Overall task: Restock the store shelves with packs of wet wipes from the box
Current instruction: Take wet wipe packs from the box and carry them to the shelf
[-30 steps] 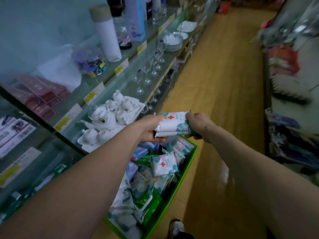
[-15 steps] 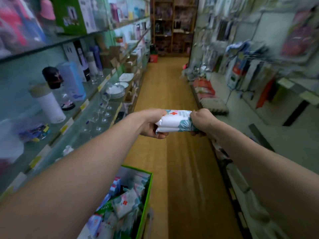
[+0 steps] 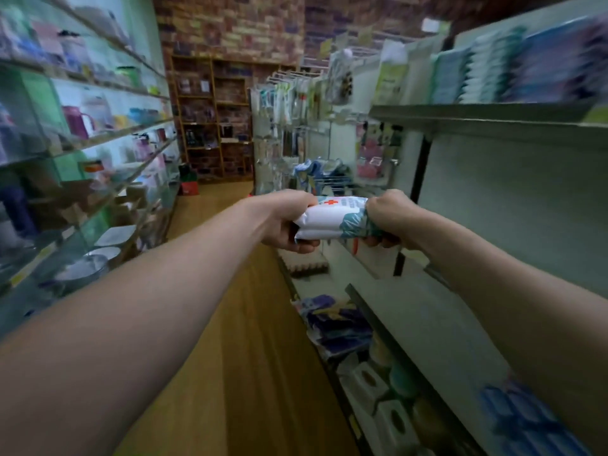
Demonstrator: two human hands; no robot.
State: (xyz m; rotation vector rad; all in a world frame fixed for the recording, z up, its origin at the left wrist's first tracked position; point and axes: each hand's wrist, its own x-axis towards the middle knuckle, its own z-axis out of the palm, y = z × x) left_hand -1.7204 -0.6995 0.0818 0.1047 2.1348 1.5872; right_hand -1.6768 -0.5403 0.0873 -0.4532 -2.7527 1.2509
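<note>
Two stacked white packs of wet wipes [image 3: 330, 220] with a red cross and teal leaf print are held out in front of me at chest height. My left hand [image 3: 284, 220] grips their left end and my right hand [image 3: 390, 218] grips their right end. The packs hang in the aisle just left of the right-hand shelving [image 3: 493, 116]. The green box of wipes is out of view.
Glass shelves [image 3: 98, 139] with cups, bottles and plates run along the left. Grey metal shelves on the right carry blue packs [image 3: 526, 419], white boxes [image 3: 391, 419] and bundles. A wooden floor [image 3: 250, 357] runs down the aisle to a brick-wall bookcase [image 3: 214, 116].
The view has lifted from the green box and left shelf and swung right toward the right-hand shelving. Both hands keep hold of the packs, raised out of the box.
</note>
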